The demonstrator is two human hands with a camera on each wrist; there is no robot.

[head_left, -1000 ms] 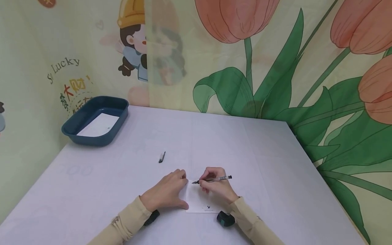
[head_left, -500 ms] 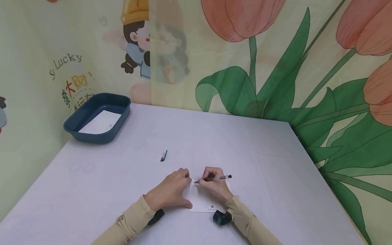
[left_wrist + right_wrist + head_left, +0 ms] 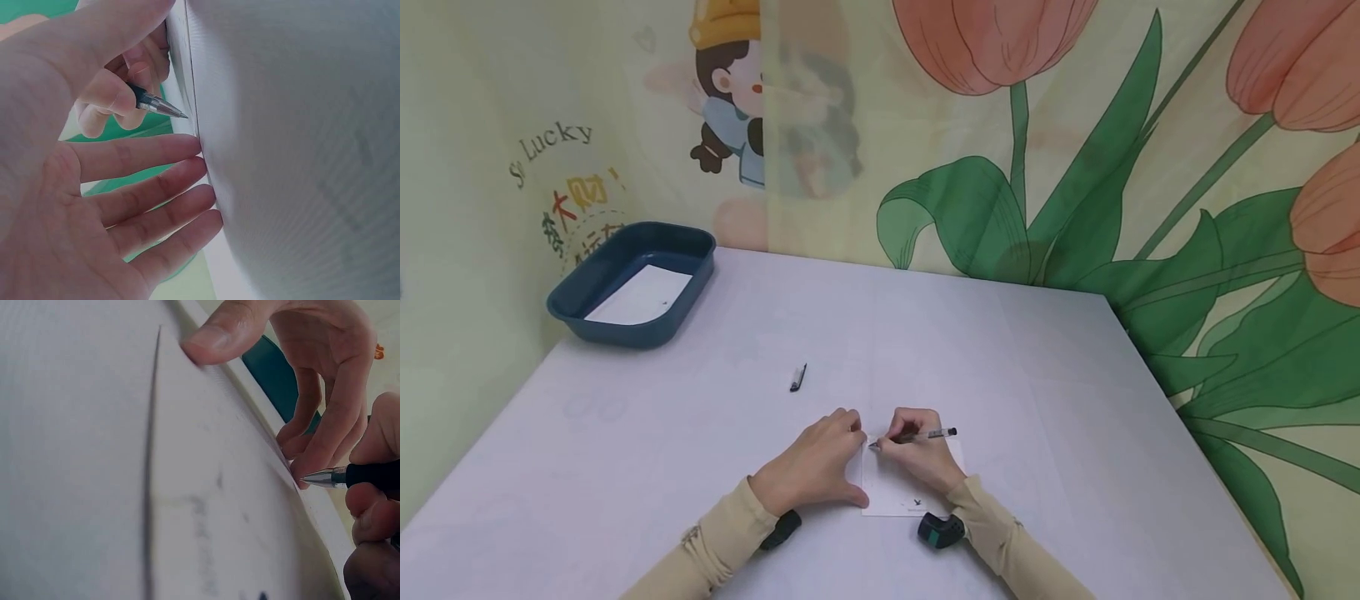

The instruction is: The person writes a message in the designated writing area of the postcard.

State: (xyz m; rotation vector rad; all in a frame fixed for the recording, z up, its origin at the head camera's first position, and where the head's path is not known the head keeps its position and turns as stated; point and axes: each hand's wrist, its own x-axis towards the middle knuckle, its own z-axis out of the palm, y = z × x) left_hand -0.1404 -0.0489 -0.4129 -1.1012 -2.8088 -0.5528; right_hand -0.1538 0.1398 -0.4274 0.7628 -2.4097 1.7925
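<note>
A white sheet of paper (image 3: 891, 492) with a small dark bird print near its lower edge lies on the table. My right hand (image 3: 928, 457) pinches a pen (image 3: 936, 434) with a clear barrel and black grip. In the right wrist view the metal tip of the pen (image 3: 319, 477) is close over the paper's far left part. My left hand (image 3: 812, 467) rests along the paper's left edge, thumb at the near corner. Its fingers (image 3: 169, 181) are spread and fairly straight, their tips touching down at that edge in the left wrist view.
A black-and-clear pen cap (image 3: 798, 377) lies on the white-covered table (image 3: 940, 350) beyond my hands. At the back left stands a dark blue tray (image 3: 636, 336) with white paper (image 3: 640, 296) in it. Printed curtains border the table behind and at both sides.
The pen tip has shifted slightly over the upper left of the paper, with my right hand still pinching it. My left hand keeps its place at the edge. The head view has moved a little.
</note>
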